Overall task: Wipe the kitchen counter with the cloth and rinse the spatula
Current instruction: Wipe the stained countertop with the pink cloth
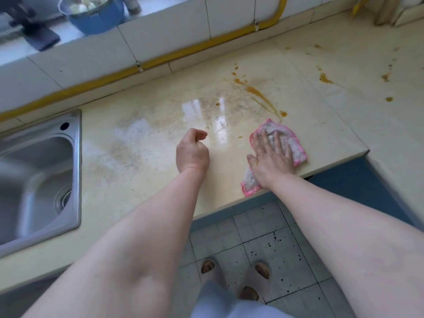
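Flat on the counter (146,157), the right hand (271,160) lies with fingers spread, palm pressing down on the cloth (289,143), which sits near the counter's front edge at about four o'clock from the frame's middle. This grey cloth has a pink border, and one corner sticks out below the wrist. At nine o'clock from the cloth, well apart, the left hand (192,152) rests as a loose fist, holding nothing. Orange-brown stains (259,94) streak the counter at twelve o'clock from the cloth, more at two o'clock. At far nine o'clock sits the sink (39,177).
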